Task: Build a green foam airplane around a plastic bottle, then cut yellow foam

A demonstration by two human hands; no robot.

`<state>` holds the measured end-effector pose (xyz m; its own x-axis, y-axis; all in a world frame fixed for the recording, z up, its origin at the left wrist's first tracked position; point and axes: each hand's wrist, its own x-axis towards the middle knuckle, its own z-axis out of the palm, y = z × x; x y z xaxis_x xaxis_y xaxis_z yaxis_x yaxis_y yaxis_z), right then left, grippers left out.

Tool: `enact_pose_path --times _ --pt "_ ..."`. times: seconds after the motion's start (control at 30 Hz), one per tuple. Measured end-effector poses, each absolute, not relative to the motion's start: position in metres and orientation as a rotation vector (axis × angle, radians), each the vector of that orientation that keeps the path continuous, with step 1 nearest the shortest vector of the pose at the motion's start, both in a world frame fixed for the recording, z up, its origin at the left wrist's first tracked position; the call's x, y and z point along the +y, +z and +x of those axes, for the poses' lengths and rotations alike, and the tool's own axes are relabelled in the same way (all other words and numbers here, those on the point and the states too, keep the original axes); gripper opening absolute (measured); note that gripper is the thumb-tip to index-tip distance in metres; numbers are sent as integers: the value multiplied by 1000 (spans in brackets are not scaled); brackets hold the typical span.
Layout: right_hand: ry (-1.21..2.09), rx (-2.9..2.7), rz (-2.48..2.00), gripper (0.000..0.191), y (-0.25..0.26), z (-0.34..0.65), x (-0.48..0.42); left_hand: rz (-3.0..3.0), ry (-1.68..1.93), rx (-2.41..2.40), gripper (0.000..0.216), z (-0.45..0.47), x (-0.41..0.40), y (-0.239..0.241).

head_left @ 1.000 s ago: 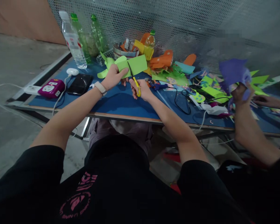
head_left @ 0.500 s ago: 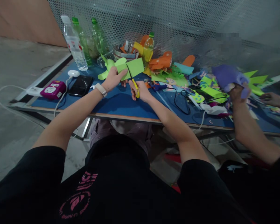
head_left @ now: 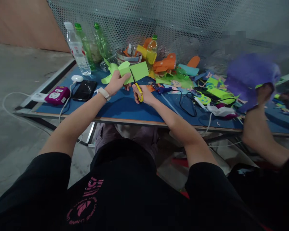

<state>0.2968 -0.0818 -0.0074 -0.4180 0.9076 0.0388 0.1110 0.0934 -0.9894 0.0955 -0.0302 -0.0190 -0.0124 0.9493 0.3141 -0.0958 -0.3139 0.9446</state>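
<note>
- Two bare hands of mine in view, both busy above the blue tabletop (head_left: pixel 125 107).
- Left grip (head_left: pixel 117 81): closed on light green paper (head_left: pixel 140 71), thumb on top; pale band (head_left: pixel 104 93) round that wrist.
- Right grip (head_left: pixel 144 94): wrapped round yellow-handled scissors (head_left: pixel 141 95), dark blade pointing away from me and lying across the green paper. Can't tell how far any cut runs.
- Paper location: in front of me, held up off the tabletop, stretching to the right of my left grip.
- Green cut shapes (head_left: pixel 106 79): just beyond and left of my left grip; can't tell if they join the paper.
- To my left: black phone (head_left: pixel 84 90), white oval gadget (head_left: pixel 77 78) just behind it, purple socket block (head_left: pixel 57 95) near the edge with white cables.
- Back left: clear bottle (head_left: pixel 79 54) with white cap, two green bottles (head_left: pixel 101 40) beside it.
- Back middle: round basket (head_left: pixel 128 58) with bits inside, yellow-wrapped bottle (head_left: pixel 151 57), orange paper piece (head_left: pixel 165 63) lying beside that.
- Right of my right grip: blue tool (head_left: pixel 162 89) with black cord, then a heap of coloured scraps (head_left: pixel 216 88), white plug strip (head_left: pixel 223 111) near the front edge.
- Far right: co-worker's hand (head_left: pixel 265 93) holding up purple sheet (head_left: pixel 251 73), blurred.
- Behind everything: perforated grey screen (head_left: pixel 159 16).
</note>
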Motion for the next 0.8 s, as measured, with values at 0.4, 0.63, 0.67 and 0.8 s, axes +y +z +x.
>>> enact_pose_path --times 0.4,0.63,0.67,0.8 --pt "1405 -1629 -1002 69 -7 299 -80 1310 1452 861 56 106 -63 4" --pt "1344 -1630 -1040 72 -10 294 -79 1372 1398 938 61 96 -42 -12" --pt "1329 -1636 -1032 71 -11 292 -79 1432 1382 946 62 95 -39 -15" --pt "1260 -1674 -981 69 -19 288 -76 1557 1389 932 59 96 -36 -18"
